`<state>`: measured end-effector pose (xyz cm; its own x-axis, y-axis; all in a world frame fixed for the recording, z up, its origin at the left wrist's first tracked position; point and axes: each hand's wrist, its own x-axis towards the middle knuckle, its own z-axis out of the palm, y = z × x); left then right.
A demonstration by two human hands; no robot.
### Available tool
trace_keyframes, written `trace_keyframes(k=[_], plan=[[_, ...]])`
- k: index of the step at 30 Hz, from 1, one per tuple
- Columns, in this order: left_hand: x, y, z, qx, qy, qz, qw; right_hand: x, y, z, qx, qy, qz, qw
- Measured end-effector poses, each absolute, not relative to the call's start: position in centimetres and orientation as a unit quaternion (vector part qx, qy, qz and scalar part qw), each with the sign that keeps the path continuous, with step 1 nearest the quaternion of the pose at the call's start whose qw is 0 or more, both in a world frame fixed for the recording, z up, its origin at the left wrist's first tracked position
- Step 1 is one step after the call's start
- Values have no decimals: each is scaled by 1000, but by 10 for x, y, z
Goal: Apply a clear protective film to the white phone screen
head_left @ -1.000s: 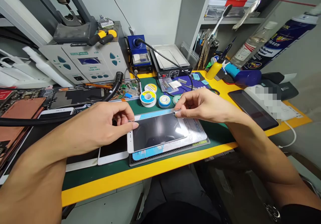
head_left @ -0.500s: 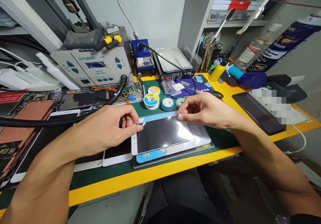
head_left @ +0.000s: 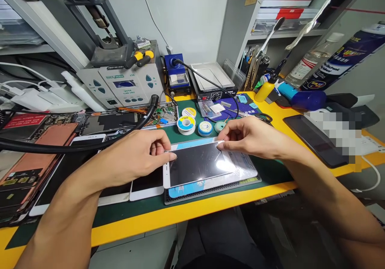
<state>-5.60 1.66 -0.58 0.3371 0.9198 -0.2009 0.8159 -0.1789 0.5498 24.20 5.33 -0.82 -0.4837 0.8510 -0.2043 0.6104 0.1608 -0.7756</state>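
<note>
A white-framed phone screen [head_left: 198, 164] lies tilted over a blue and silver sheet [head_left: 186, 189] on a dark perforated pad. My left hand [head_left: 147, 150] pinches the screen's upper left corner, thumb on the glass and fingers curled behind. At the upper right corner, my right hand [head_left: 248, 136] grips the same screen between thumb and forefinger. Light glares off the right part of the glass. Beside it on the left lies another white-framed screen [head_left: 147, 195], partly under my left forearm.
Solder spools [head_left: 186, 124] and a round blue-white tin [head_left: 205, 128] stand behind the screen. A grey rework station [head_left: 126, 86] with a black hose [head_left: 147, 118] is at the back left. Scissors [head_left: 264, 117], a black phone [head_left: 314, 140] and a yellow bottle [head_left: 264, 91] are on the right.
The whole view has shifted, so the bench appears slightly farther right and lower. Both hands keep their hold on the screen, with little visible movement relative to the bench.
</note>
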Motion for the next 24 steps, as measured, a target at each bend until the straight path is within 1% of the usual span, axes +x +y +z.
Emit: trace_keyframes(k=[9,14,17,19,20,22,24], plan=[[-63,21,-9,761,561,86,314,245,57,-13,-475,-740,444,172],[-68,24,-13,751,559,87,340,248,60,-12,-467,-745,444,172],[-72,24,-15,748,558,93,348,249,62,-12,-446,-720,493,198],[-74,25,-16,749,557,97,345,251,65,-12,-430,-684,528,260],[-75,26,-16,749,559,99,341,253,68,-12,-428,-667,524,311],[-77,28,-17,751,566,104,324,259,77,-12,-444,-634,456,440],[-80,31,-18,755,575,111,296,269,89,-12,-476,-590,342,555]])
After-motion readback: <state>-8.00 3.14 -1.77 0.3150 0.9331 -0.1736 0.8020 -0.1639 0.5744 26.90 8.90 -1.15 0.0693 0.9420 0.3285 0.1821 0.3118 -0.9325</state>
